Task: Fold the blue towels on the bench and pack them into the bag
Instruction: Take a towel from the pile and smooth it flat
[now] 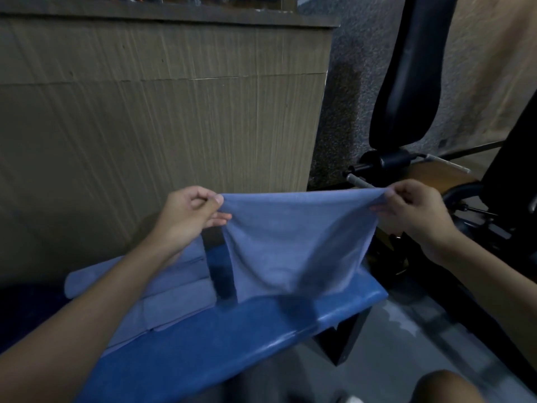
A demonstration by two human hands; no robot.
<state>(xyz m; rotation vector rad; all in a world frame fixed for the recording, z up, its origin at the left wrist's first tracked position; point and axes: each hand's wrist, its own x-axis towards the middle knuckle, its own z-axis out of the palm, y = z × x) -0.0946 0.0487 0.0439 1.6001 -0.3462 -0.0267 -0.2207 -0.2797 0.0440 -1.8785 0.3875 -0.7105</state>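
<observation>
progress: some towels folded, stack [162,289] on blue table [247,338]; bag not in view, packing left | held towel [290,242] stretched in air above table, bottom blurred | left hand [189,213] grip pinches left corner | right hand [415,210] grip pinches right corner, arms forward

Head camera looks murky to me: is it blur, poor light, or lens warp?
Head view: dim all over, little glare; the towel smears with motion blur along its lower edge; left hand and right hand are fairly sharp; wide-angle warp bows the wooden panel.
</observation>
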